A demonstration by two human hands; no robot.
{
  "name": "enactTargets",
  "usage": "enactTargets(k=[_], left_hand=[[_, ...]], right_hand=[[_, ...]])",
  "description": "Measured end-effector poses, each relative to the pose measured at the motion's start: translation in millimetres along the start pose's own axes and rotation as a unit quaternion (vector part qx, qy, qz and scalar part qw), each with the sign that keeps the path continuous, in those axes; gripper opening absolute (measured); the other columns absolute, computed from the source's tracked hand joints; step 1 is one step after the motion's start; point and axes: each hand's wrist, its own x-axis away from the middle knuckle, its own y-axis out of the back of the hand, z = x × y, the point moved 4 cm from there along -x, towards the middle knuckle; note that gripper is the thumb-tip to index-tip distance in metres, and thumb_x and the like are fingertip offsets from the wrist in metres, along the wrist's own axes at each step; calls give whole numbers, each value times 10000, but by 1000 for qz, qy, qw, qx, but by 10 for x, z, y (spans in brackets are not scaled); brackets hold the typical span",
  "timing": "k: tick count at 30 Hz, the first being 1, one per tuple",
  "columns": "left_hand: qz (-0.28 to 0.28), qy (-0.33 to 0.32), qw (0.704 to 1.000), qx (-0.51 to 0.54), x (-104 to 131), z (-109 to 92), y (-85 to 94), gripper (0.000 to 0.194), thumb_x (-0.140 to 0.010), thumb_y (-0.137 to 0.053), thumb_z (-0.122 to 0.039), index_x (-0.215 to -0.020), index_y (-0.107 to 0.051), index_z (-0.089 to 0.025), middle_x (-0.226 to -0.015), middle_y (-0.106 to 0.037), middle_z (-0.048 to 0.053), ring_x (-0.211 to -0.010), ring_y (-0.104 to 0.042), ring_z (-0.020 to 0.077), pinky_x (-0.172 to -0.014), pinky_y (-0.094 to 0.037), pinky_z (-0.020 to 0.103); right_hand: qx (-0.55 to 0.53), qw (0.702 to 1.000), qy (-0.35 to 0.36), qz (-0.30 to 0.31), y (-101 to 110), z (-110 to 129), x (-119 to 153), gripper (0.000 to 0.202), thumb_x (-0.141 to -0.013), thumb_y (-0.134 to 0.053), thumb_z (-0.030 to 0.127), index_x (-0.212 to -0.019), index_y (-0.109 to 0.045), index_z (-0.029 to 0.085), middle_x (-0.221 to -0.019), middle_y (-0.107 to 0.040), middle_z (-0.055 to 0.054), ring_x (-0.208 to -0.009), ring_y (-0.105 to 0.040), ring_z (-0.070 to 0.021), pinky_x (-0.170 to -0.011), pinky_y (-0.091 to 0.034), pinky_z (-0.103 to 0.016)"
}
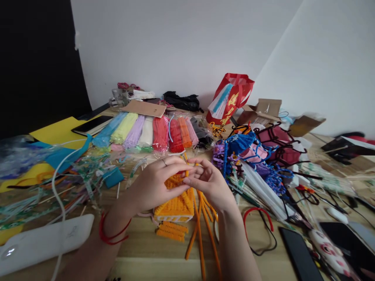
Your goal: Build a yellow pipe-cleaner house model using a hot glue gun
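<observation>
Both hands meet above an orange woven piece (175, 201) with a white lower edge. My left hand (159, 181), with a ring and a red wrist cord, pinches an orange pipe cleaner (186, 171). The fingers of my right hand (211, 185) are closed on that same pipe cleaner from the other side. Several loose orange pipe cleaners (200, 230) hang or lie below my right hand. A small flat orange piece (172, 231) rests on the table just in front of the woven one.
Bundles of coloured pipe cleaners (161, 132) line the back. A red bag (231, 97) stands behind; blue and purple pieces (252, 152) pile up at the right. A white device (47, 242) and its cable lie left, a black phone (300, 253) right.
</observation>
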Motion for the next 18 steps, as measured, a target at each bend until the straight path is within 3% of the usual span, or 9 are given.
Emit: enactTargets(k=[4, 18], left_hand=[[-14, -9, 998, -64, 5, -1, -1, 279, -837, -620, -236, -1115, -633, -223, -1141, -644, 66, -1076, -603, 214, -944, -490, 356], [-69, -59, 989, -118, 25, -44, 92, 184, -835, -631, -192, -1016, -662, -188, -1016, -693, 52, -974, -648, 189, -868, -529, 326]], right_hand=[[13, 999, 12, -38, 10, -41, -28, 444, -605, -848, 198, -952, -571, 206, -691, -650, 53, -623, -631, -96, -634, -525, -214], [-34, 999, 6, -36, 55, -89, -55, 332, -617, -844, 200, -888, -654, 183, -719, -694, 27, -655, -643, -91, -700, -513, -213]])
